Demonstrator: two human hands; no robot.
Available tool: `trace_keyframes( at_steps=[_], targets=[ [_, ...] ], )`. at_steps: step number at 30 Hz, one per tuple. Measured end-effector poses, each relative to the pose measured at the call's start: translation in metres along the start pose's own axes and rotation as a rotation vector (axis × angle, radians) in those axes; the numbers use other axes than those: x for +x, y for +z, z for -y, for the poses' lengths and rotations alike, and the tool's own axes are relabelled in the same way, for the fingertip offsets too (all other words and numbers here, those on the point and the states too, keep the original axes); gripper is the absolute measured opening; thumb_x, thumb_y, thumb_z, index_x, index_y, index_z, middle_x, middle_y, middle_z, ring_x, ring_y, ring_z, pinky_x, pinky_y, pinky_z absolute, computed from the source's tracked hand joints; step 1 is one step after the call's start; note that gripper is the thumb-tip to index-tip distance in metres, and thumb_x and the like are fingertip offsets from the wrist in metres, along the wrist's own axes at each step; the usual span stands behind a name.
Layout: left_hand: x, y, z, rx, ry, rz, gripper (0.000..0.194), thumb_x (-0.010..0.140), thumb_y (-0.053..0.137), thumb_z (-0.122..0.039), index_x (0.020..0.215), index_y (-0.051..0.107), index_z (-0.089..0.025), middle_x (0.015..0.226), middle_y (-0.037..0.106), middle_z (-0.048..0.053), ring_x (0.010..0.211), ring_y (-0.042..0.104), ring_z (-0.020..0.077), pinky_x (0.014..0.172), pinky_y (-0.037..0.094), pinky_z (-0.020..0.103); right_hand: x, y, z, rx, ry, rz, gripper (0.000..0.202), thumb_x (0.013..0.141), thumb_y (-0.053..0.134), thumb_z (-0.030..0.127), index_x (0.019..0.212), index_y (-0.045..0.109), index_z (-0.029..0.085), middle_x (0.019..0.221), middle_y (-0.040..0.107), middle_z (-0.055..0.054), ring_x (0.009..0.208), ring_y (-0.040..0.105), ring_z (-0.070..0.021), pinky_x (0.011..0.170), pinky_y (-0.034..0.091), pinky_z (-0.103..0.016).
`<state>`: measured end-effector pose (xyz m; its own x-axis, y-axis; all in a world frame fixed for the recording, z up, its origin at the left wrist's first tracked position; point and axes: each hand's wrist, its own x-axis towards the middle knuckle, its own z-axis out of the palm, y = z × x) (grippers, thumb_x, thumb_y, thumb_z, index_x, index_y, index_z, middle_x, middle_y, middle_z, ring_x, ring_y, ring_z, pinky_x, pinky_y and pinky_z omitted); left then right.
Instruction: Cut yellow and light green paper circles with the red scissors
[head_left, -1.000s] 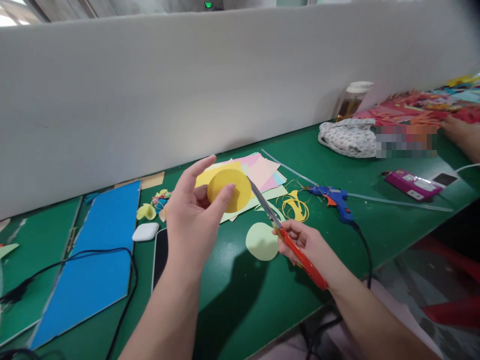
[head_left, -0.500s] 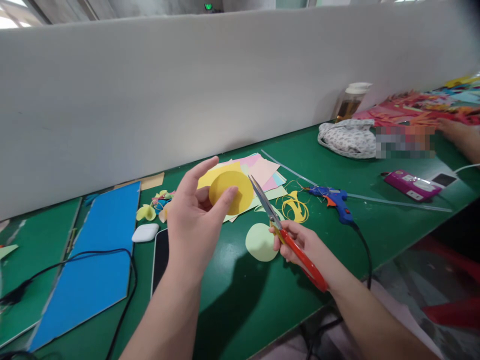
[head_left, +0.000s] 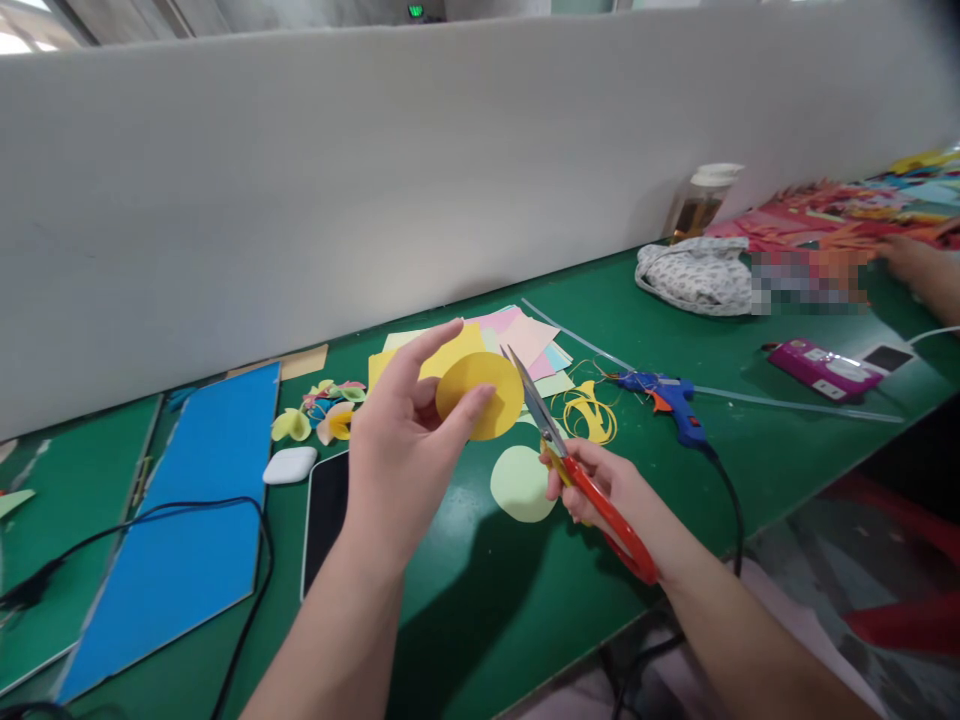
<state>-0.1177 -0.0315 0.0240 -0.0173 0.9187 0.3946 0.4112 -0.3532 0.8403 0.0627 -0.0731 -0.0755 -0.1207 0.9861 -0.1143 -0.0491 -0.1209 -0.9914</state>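
Note:
A round yellow paper disc (head_left: pixel 469 385) is pinched between the thumb and fingers of my left hand (head_left: pixel 409 440), held above the table. My right hand (head_left: pixel 596 485) grips red-handled scissors (head_left: pixel 536 405), their blades slightly apart and pointing up and left, close to the disc's right edge. Below them a pale green paper circle (head_left: pixel 517 485) lies flat on the green table. Behind my left hand is a pile of coloured paper sheets (head_left: pixel 529 340). Curled yellow paper offcuts (head_left: pixel 596 415) lie right of the blades.
A blue hot glue gun (head_left: pixel 671 395), a purple device (head_left: pixel 821 370) and a patterned cloth pouch (head_left: pixel 697 275) are on the right. To the left lie a blue board (head_left: pixel 195 510), a black cable, a white case (head_left: pixel 291 465), a phone (head_left: pixel 324 525) and small paper flowers (head_left: pixel 292 425). Another person's hand (head_left: pixel 919 265) is far right.
My left hand has moved slightly right with the yellow disc, bringing it nearer the scissors. The scissor blades have parted a little; my right hand has barely moved.

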Motion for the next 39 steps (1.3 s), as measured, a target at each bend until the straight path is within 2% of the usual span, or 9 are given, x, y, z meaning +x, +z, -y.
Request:
trace_keyframes(
  at_steps=[4,9,16,25,32,39],
  targets=[
    [0.0005,-0.0003,-0.0003,0.030,0.001,0.027,0.053,0.077,0.073,-0.024,0.129,0.060,-0.025,0.082,0.074,0.001,0.072,0.071,0.0162,0.057,0.058,0.023,0.0001,-0.0007,-0.0015,0.009,-0.024,0.000,0.070,0.061,0.073,0.074,0.099,0.063,0.017,0.076,0.060,0.000,0.053,0.043,-0.0071,0.048,0.039,-0.022],
    [0.0006,-0.0013,0.0007,0.034,-0.009,0.039,0.053,0.078,0.072,-0.026,0.129,0.060,-0.025,0.078,0.073,0.001,0.071,0.070,0.0162,0.056,0.057,0.023,-0.0005,-0.0005,-0.0007,0.014,-0.028,0.010,0.066,0.064,0.073,0.072,0.099,0.063,0.016,0.075,0.059,0.000,0.054,0.044,-0.0069,0.048,0.039,-0.021],
    [0.0004,-0.0003,-0.0010,-0.027,-0.054,0.021,0.054,0.076,0.075,-0.025,0.128,0.061,-0.026,0.076,0.072,-0.001,0.069,0.070,0.0146,0.057,0.057,0.021,-0.0010,-0.0015,-0.0009,0.004,-0.016,0.005,0.065,0.062,0.075,0.072,0.096,0.063,0.018,0.074,0.059,0.001,0.052,0.042,-0.0060,0.045,0.035,-0.021],
    [0.0014,-0.0020,0.0009,-0.032,-0.045,0.054,0.056,0.076,0.074,-0.024,0.130,0.059,-0.025,0.077,0.073,0.000,0.069,0.070,0.0156,0.059,0.058,0.024,0.0006,-0.0003,-0.0005,-0.003,-0.015,0.011,0.065,0.065,0.074,0.071,0.100,0.062,0.017,0.078,0.059,-0.001,0.057,0.045,-0.0079,0.055,0.044,-0.024],
    [-0.0006,0.0008,-0.0020,-0.008,-0.035,0.010,0.051,0.077,0.072,-0.022,0.127,0.062,-0.024,0.078,0.073,0.000,0.068,0.069,0.0157,0.056,0.056,0.024,-0.0002,-0.0018,-0.0011,-0.010,-0.010,0.017,0.063,0.065,0.075,0.069,0.100,0.061,0.018,0.078,0.059,-0.001,0.057,0.044,-0.0085,0.058,0.046,-0.025],
    [0.0013,-0.0022,-0.0011,0.014,-0.048,0.079,0.055,0.077,0.073,-0.026,0.130,0.059,-0.026,0.085,0.074,0.002,0.074,0.071,0.0178,0.057,0.056,0.026,-0.0017,-0.0014,0.0006,0.000,-0.005,0.019,0.064,0.064,0.075,0.070,0.099,0.062,0.018,0.077,0.058,0.000,0.056,0.044,-0.0092,0.055,0.044,-0.025]
  ],
)
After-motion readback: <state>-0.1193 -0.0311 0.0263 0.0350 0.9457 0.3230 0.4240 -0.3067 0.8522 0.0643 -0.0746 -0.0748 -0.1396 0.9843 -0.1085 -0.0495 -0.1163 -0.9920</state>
